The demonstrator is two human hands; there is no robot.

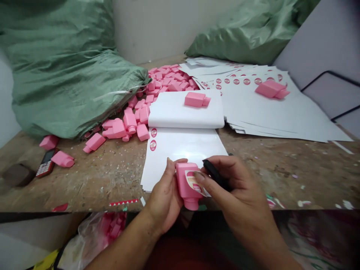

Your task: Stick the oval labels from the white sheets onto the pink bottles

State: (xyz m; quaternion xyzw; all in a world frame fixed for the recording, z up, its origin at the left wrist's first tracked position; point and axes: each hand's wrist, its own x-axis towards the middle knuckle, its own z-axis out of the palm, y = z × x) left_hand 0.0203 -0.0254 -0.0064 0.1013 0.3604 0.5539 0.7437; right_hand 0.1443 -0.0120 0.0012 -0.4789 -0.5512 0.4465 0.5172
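My left hand (165, 198) is closed round a small pink plastic bottle (185, 183), tilted with its neck toward me. A sticker (194, 180) with a pink and cream print lies on the bottle's face, and its right edge stands off the surface. My right hand (236, 187) presses a thumb on that sticker. Its curled fingers hold a small black tool (215, 174) whose kind I cannot make out. Behind the bottle, a sheet of stickers (185, 146) lies on the table, its far part folded over and a few round stickers at its left edge.
Many pink bottles (168, 80) spill beside a green sack (70, 82) at the left. Two bottles lie on paper, one on the folded sheet and one on stacked sheets (270, 116) at the right. A phone (46, 163) sits at the left. Another green sack (250, 33) is behind.
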